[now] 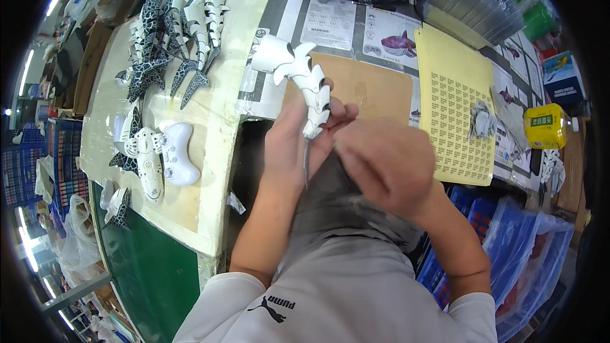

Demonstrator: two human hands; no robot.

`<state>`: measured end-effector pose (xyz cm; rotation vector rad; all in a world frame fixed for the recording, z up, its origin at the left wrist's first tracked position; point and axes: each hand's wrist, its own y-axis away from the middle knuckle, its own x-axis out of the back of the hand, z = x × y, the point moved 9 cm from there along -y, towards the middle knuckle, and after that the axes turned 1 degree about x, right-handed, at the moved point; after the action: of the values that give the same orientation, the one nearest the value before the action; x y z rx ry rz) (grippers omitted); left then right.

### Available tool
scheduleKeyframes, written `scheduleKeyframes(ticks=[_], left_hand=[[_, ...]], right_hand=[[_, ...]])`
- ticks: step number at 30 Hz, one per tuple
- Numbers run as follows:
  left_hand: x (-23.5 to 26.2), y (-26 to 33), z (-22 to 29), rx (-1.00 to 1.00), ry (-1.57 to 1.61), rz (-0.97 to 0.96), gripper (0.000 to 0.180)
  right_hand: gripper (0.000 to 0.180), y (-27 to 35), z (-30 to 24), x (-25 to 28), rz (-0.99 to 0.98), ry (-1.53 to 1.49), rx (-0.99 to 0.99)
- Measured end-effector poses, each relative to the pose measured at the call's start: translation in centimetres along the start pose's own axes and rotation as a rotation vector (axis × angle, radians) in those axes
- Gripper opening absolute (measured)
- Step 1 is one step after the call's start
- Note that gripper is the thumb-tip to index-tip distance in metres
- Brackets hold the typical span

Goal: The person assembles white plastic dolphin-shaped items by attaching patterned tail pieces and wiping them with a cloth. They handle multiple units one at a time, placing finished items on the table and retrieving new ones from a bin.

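Note:
My left hand (289, 136) is closed around a white jointed toy shark tail (310, 86), made of overlapping segments with small fins. Its wide end points up and away from me, and a thin dark tail fin (306, 155) hangs down beside the palm. Just to the right, my right hand (387, 159) is curled with thumb and fingers pinched together, slightly blurred; whatever may be between them is hidden. Several similar tails (190, 35), with black-and-blue patterned parts, lie in a row on the cream-coloured table at the left.
A white game-style controller (181, 155) and a white toy body (150, 165) lie on the left table (203, 133). To the right is a yellow sticker sheet (454, 121), near a yellow bottle (549, 126). Stacked clear plastic trays (467, 3) stand at the back; a blue plastic-lined bin (524, 254) is lower right.

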<state>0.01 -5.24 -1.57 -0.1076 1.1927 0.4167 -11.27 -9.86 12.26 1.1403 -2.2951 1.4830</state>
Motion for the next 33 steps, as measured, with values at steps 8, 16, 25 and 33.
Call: scheduleKeyframes(ticks=[8,16,25,33], left_hand=[[-0.7,2.2,-1.5,0.138,-0.28,-0.015,0.051],[-0.6,5.4,-0.1,0.23,-0.515,0.142,0.032],[-1.9,16.4,7.2,-0.046,-1.388,0.204,0.054],[8.4,33.6,39.2,0.538,-2.724,1.232,0.097]], right_hand=[[0.015,-0.4,9.7,-1.1,0.032,-0.754,-0.741],[0.018,0.7,9.8,-3.0,-0.248,-0.744,-0.694],[0.014,2.9,6.8,-8.2,-0.273,-1.102,-0.755],[0.012,1.9,6.3,-8.1,-0.165,-1.156,-0.788]])
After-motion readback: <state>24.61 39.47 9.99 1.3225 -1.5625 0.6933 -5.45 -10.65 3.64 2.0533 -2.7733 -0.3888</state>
